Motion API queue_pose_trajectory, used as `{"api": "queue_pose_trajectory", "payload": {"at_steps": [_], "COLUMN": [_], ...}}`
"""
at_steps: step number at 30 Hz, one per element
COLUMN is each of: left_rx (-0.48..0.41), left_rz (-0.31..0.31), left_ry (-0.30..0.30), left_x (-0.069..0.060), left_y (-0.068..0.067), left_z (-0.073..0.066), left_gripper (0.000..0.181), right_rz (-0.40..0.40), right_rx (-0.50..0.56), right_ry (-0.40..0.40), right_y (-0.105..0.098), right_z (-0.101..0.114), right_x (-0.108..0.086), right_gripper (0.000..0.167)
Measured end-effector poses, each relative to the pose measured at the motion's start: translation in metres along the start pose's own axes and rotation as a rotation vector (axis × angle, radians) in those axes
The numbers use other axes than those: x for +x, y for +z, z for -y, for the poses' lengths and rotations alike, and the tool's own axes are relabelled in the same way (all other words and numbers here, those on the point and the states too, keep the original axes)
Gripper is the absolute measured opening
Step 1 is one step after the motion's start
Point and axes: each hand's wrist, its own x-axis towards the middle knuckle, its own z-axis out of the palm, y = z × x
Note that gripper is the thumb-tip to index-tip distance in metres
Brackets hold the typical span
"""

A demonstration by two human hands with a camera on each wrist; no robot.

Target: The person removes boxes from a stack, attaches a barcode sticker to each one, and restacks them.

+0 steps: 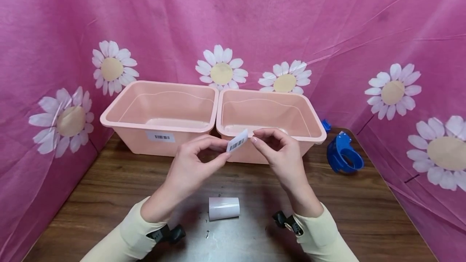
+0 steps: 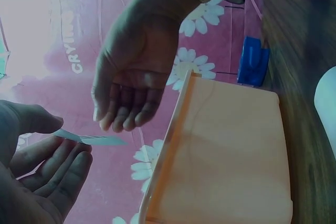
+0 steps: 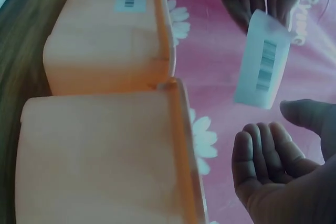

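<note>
My left hand (image 1: 193, 165) pinches a white barcode label (image 1: 237, 141) by one end, between thumb and fingers, in front of the bins. The label's free end points toward my right hand (image 1: 282, 157). In the right wrist view, that right hand (image 3: 289, 166) has its thumb and loosely bent fingers apart, with a small gap between them and the label (image 3: 264, 61). Behind the hands stand two pink plastic bins side by side. The left bin (image 1: 127, 138) bears a barcode label (image 1: 160, 136) on its front. The right bin's front (image 1: 244, 155) is partly hidden by the hands.
A white label roll (image 1: 223, 208) lies on the wooden table (image 1: 127, 185) between my forearms. To the right of the bins is a blue tape dispenser (image 1: 344, 155). Pink cloth (image 1: 233, 19) with printed daisies surrounds the table at the back and sides.
</note>
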Motion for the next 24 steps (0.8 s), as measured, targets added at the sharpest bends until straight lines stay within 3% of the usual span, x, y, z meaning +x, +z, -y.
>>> {"api": "queue_pose_trajectory", "payload": {"at_steps": [12, 24], "left_rx": [-0.061, -0.034], "left_rz": [0.045, 0.020], "left_ry": [-0.039, -0.059], "left_x": [0.0006, 0.0031], "left_y": [-0.0005, -0.0015], "left_z": [-0.0019, 0.0028], "left_gripper": [0.023, 0.024], "right_rz": [0.119, 0.084], "right_rx": [0.119, 0.133], "right_ry": [0.110, 0.145], "right_y": [-0.0008, 0.0009], "right_z": [-0.0071, -0.0046], "right_x": [0.0059, 0.0041], "right_gripper": [0.023, 0.016]}}
